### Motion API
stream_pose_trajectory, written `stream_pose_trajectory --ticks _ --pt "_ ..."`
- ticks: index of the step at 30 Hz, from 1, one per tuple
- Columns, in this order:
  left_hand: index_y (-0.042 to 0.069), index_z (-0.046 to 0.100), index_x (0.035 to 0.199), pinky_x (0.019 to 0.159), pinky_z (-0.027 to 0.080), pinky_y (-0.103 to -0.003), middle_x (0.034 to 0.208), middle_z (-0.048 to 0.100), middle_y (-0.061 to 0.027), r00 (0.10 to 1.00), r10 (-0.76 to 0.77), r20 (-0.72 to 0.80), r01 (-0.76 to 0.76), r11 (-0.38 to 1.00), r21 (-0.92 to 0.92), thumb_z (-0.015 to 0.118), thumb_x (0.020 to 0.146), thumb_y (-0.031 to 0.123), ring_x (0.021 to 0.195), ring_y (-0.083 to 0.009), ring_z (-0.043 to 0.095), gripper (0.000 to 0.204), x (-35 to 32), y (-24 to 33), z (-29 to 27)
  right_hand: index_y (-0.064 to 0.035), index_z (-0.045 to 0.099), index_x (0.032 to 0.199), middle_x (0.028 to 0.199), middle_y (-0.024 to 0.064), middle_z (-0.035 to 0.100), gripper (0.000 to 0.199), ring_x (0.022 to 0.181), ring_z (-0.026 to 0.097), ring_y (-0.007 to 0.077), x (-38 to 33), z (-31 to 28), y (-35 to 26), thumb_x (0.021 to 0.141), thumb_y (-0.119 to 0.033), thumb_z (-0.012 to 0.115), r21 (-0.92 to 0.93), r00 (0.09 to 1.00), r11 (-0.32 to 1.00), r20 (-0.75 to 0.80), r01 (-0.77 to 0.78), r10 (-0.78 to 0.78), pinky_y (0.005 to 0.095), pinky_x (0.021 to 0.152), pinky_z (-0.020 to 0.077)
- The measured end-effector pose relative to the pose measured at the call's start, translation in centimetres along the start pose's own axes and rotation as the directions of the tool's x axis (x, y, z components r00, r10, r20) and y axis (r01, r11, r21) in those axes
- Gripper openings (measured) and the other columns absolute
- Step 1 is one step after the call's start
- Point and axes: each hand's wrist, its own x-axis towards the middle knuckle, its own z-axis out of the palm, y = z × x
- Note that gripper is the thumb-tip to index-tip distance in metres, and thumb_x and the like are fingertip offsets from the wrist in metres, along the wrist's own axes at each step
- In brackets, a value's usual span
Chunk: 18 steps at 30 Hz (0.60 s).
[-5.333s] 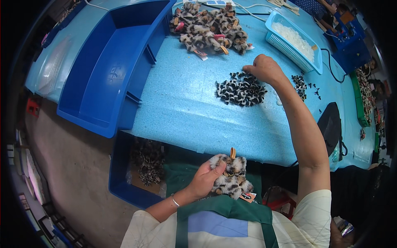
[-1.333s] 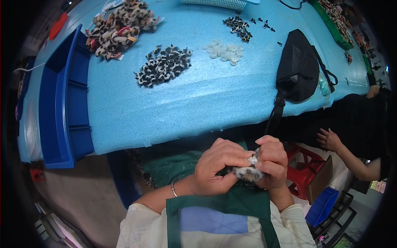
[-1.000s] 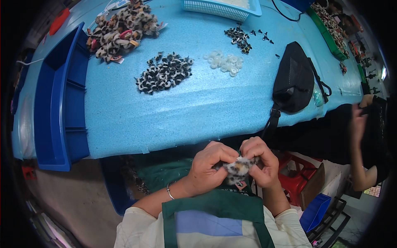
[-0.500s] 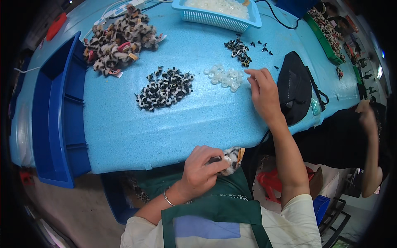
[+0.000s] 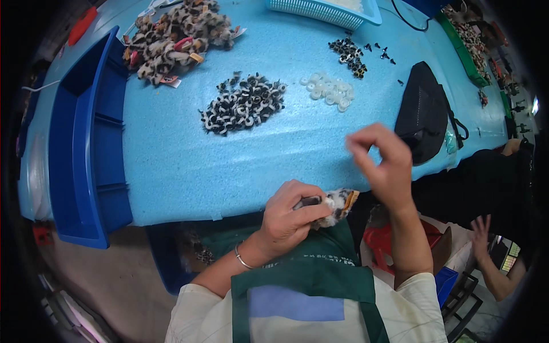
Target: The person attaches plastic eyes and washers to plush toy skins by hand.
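- Left grip [image 5: 287, 222]: we're holding the leopard-print plush toy [image 5: 343, 204] by the tabletop's [image 5: 189, 177] near edge; a mostly hidden dark object [image 5: 309, 202] shows in the same hand.
- Right grip [image 5: 386, 160]: raised, fingers curled, blurred; we can't tell if it pinches anything.
- Beyond: translucent white washers [image 5: 330, 91], black-and-white small parts [image 5: 243, 107] left of them.
- Farther out, we see plush-toy pile [image 5: 177, 43], light blue basket [image 5: 317, 11], black strapped bag [image 5: 422, 114], blue bin [image 5: 80, 154].

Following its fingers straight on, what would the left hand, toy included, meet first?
Probably the right forearm, across the gap from the left hand and its furry toy; depth is unclear.
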Motion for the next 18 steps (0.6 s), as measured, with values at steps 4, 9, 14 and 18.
stream_pose_trajectory --ticks 4,9,14,18 --pt "0.006 0.070 0.095 0.073 0.047 -0.029 0.098 0.059 -0.0129 1.000 -0.014 -0.021 0.012 0.995 -0.103 0.057 0.060 -0.017 0.084 -0.0218 0.058 0.044 -0.2 0.6 0.6 0.0004 0.068 0.087 0.080 0.0083 0.064 0.011 0.073 0.060 0.0139 -3.8 0.8 -1.5 0.076 0.001 0.067 0.191 0.984 0.973 0.147 -0.126 0.098 0.0256 0.065 0.0463" --pt "0.009 0.070 0.098 0.072 0.049 -0.029 0.098 0.058 -0.0100 0.998 -0.042 -0.048 0.036 0.993 -0.114 0.062 0.063 -0.014 0.083 -0.0214 0.059 0.043 -0.5 1.8 1.0 0.0012 0.068 0.091 0.083 0.0068 0.065 0.012 0.075 0.061 0.0121 -5.7 -0.1 -1.7 0.081 -0.003 0.064 0.448 0.931 0.828 0.290 -0.338 0.223 0.0243 0.068 0.0464" --pt "0.008 0.070 0.098 0.078 0.050 -0.028 0.101 0.058 -0.0119 0.994 -0.057 -0.097 0.046 0.992 -0.117 0.062 0.064 -0.017 0.089 -0.0215 0.061 0.043 -1.4 2.3 0.9 0.0016 0.067 0.093 0.085 0.0068 0.066 0.012 0.078 0.061 0.0122 -6.9 0.3 -2.0 0.083 -0.004 0.063 0.441 0.917 0.817 0.311 -0.372 0.250 0.0243 0.072 0.0466" --pt "0.007 0.069 0.099 0.079 0.050 -0.028 0.103 0.058 -0.0122 0.991 -0.069 -0.113 0.057 0.992 -0.111 0.061 0.063 -0.018 0.090 -0.0220 0.061 0.044 -2.1 2.4 0.5 0.0017 0.066 0.094 0.088 0.0086 0.066 0.014 0.081 0.061 0.0142 -7.4 1.0 -2.8 0.083 -0.007 0.063 0.432 0.924 0.832 0.307 -0.347 0.225 0.0256 0.073 0.0466"
